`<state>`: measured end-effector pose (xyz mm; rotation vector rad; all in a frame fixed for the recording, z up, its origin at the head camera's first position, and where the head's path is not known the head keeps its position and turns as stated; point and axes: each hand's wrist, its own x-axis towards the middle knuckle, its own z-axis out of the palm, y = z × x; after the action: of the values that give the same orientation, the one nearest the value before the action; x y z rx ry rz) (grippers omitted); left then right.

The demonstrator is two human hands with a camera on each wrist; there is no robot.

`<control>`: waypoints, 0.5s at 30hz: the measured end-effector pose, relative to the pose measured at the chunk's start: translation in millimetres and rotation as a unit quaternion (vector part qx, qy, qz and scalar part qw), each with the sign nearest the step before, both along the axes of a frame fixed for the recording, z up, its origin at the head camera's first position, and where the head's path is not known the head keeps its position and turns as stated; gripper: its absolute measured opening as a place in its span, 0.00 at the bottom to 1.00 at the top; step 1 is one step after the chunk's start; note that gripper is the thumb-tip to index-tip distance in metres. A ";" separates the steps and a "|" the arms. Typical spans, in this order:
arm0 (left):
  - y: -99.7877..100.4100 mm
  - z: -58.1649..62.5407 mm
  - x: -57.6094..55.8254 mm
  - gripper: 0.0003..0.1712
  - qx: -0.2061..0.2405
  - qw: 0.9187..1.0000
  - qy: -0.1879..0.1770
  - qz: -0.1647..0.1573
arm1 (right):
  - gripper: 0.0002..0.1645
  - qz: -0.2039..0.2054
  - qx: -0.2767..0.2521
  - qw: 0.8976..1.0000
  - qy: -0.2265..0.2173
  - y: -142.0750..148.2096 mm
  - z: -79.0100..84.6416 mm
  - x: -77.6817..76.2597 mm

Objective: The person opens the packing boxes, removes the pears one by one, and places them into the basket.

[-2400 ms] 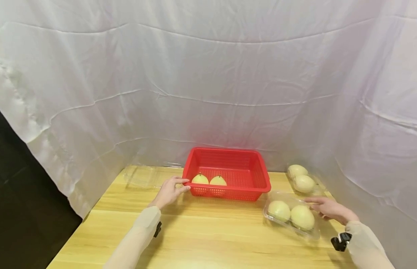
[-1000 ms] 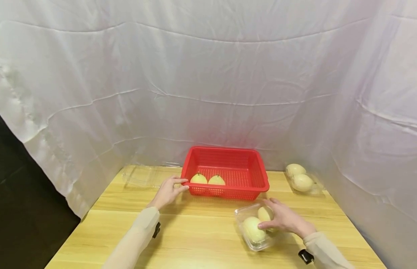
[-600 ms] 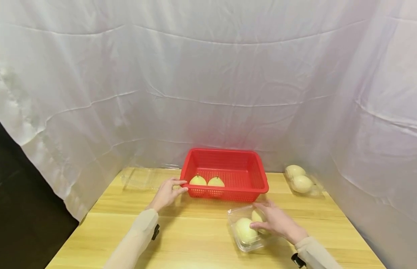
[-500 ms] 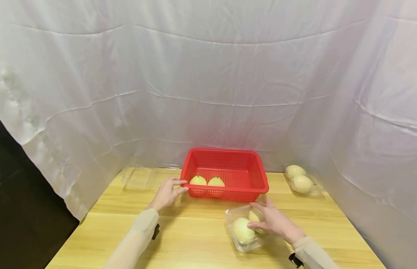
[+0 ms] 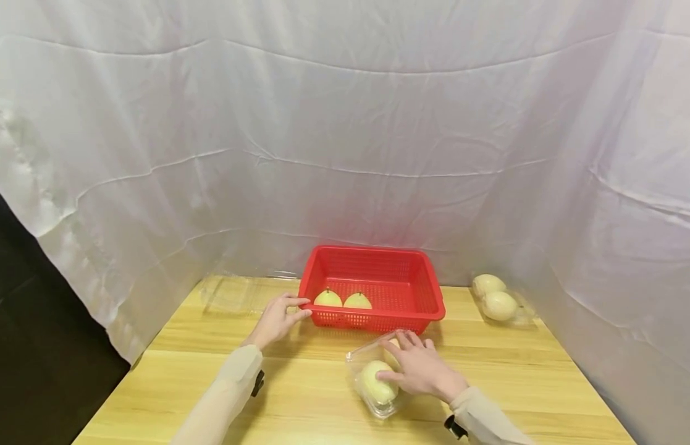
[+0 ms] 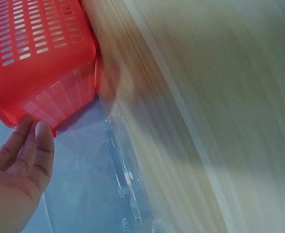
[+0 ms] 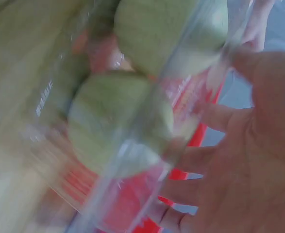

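My left hand (image 5: 275,322) pinches the left front corner of the red plastic basket (image 5: 397,321), thumb and fingertips at its rim. Inside, along the basket's front wall, sit two yellow-green pears (image 5: 328,298). Just in front of the basket, my right hand (image 5: 425,369) grips a clear plastic clamshell box (image 5: 381,410) from above and the right. Two large pears (image 5: 378,384) show through the plastic, the far one partly covered by my fingers. The right wrist view is blurred; the fingers (image 7: 195,160) lie along the side of the box, with the pears (image 7: 120,121) behind the plastic.
At the back right of the wooden table (image 5: 300,395), another clear box (image 5: 517,314) holds two pears (image 5: 500,305). Clear plastic packaging (image 5: 230,295) lies at the back left. A pale curtain (image 5: 345,142) hangs behind and along the sides.
My right hand has taken hold of the clamshell box and moved it left from the table's right side, turning it, to the front of the basket. The left hand stays on the rim.
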<state>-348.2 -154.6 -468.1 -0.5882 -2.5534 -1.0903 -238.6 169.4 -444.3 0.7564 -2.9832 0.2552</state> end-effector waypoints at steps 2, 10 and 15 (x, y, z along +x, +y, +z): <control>0.6 0.9 -0.4 0.19 0.000 1.000 0.003 -0.001 | 0.44 0.005 0.006 1.000 -0.002 -9.1 -1.7 0.3; -0.1 -0.5 -1.2 0.20 -0.012 1.000 0.007 0.004 | 0.60 0.047 0.034 0.998 -0.012 -36.0 -4.4 -3.1; -1.3 -1.8 -1.6 0.20 -0.020 1.000 0.006 0.007 | 0.64 0.082 0.022 0.996 -0.015 -42.3 -7.0 -8.7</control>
<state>-349.8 -155.9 -469.8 -0.5827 -2.5721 -1.0292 -247.3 127.1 -451.3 1.0131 -2.9660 0.2093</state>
